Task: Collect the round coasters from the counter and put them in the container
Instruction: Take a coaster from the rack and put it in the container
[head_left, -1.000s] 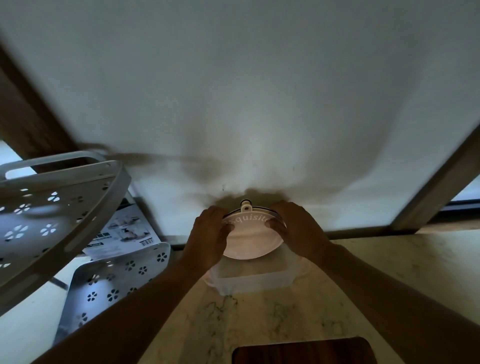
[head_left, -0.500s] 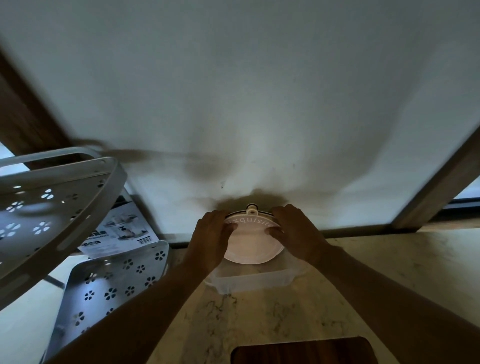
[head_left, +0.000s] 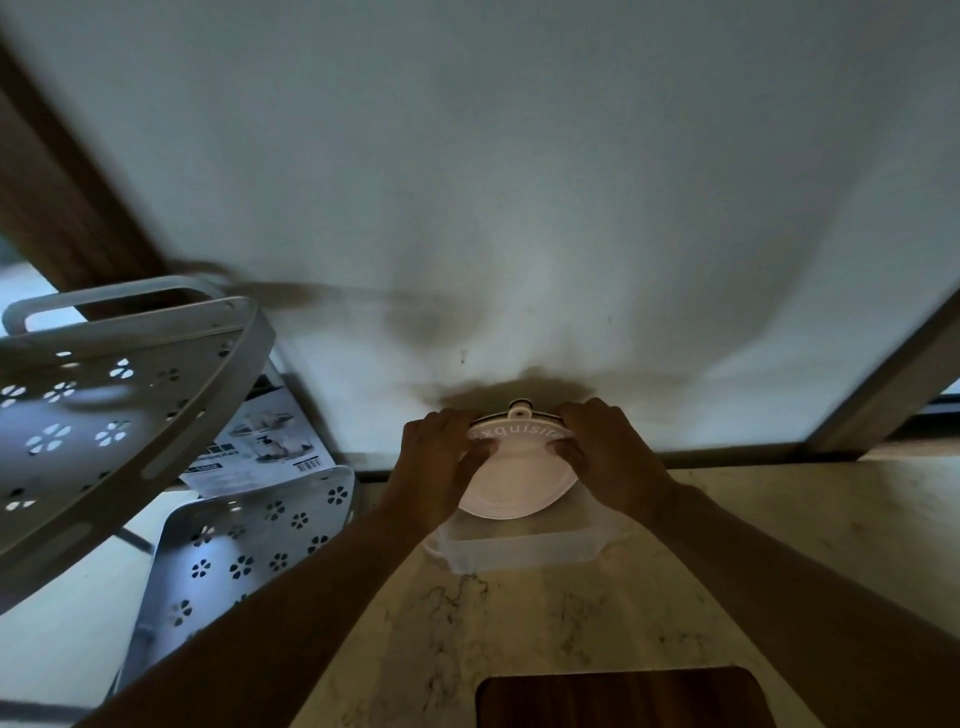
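While I hold the round coasters (head_left: 519, 478) between both hands, the stack hangs tilted over the far end of the clear container (head_left: 514, 553), which sits on the marble counter (head_left: 571, 613) close to the wall. My left hand (head_left: 441, 467) is curled around the left edge and my right hand (head_left: 608, 457) around the right, fingers pressing in from each side. I judge the stack is not yet down inside. If I loosen one side first, the coasters could fan apart and slide off toward the wall. Pushing down off-centre could tip the light container or catch the stack's loop (head_left: 519, 413) on the rim
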